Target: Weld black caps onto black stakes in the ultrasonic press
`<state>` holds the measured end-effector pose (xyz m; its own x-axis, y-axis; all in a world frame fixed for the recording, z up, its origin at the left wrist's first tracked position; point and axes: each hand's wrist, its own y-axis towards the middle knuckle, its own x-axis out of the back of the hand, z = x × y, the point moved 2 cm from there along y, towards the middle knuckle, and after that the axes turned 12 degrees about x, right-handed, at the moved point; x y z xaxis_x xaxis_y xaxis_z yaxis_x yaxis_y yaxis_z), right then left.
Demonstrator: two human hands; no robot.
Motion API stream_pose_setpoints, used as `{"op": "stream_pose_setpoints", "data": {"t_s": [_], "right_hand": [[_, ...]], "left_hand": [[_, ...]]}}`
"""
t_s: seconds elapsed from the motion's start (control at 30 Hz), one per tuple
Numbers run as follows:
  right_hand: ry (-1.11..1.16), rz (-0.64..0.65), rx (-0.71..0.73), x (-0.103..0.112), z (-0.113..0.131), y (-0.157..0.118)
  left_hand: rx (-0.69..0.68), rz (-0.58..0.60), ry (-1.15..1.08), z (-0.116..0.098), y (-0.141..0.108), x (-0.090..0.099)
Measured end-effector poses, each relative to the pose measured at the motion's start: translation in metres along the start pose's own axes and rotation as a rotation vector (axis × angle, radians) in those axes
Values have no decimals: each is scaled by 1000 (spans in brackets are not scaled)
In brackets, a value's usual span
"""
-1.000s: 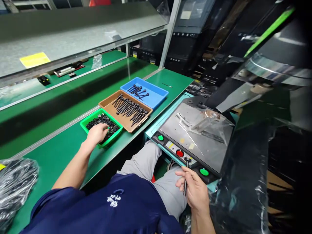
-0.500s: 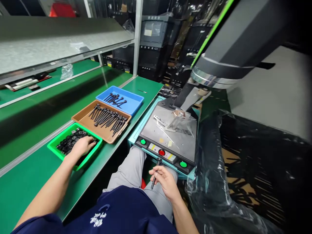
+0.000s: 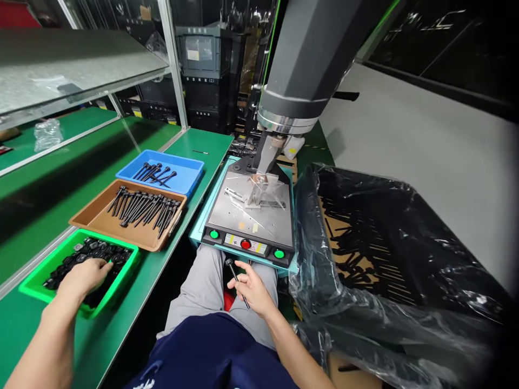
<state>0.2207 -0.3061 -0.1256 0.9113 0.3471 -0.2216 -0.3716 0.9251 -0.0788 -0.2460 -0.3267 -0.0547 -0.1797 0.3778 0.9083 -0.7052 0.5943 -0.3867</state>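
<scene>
Black rod with a thick knobbed head sits in the person's right hand, seen from the head camera over the lap, just short of the machine's front edge. That hand is loosely closed, pinching the shaft between thumb and fingers while the index finger reaches out near the head. It is held at a slant, head end up and toward the left.

Over on the bench, the left hand is down in a green tray among small black parts. Its fingers are curled and partly buried, so I can't tell whether they grip anything.

Close beyond the green tray comes a brown tray with many similar rods lying side by side, and past it a blue tray with fewer. In front of the person stands the machine, with a metal plate and, along its front, a red button between two green ones. To its right is a big box lined with black plastic, long dark pieces lying inside.
</scene>
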Motion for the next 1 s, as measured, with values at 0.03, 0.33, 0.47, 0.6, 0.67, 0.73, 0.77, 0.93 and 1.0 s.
{"op": "stream_pose_setpoints", "data": {"t_s": [0.03, 0.33, 0.47, 0.6, 0.67, 0.73, 0.77, 0.93, 1.0], "right_hand": [[-2, 8, -4, 0, 0, -1], [-32, 34, 60, -1, 3, -1], [-93, 33, 87, -16, 11, 8], [-239, 11, 253, -21, 27, 12], [-317, 1, 305, -18, 33, 10], [-367, -29, 314, -13, 35, 6], [-380, -48, 314, -10, 36, 4], [-410, -84, 347, -6, 36, -2], [-420, -88, 368, -7, 37, -2]], "left_hand": [[-1, -5, 6, 0, -1, 1], [-271, -28, -721, -52, -79, 35], [-709, 430, -972, -135, -129, 29], [-905, 693, -1037, -198, -160, 14], [-972, 744, -1038, -213, -168, 8], [-1009, 775, -1038, -220, -170, 4], [-1013, 794, -1038, -222, -169, 3], [-952, 920, -1051, -227, -162, -7], [-928, 934, -1091, -230, -159, -13]]}}
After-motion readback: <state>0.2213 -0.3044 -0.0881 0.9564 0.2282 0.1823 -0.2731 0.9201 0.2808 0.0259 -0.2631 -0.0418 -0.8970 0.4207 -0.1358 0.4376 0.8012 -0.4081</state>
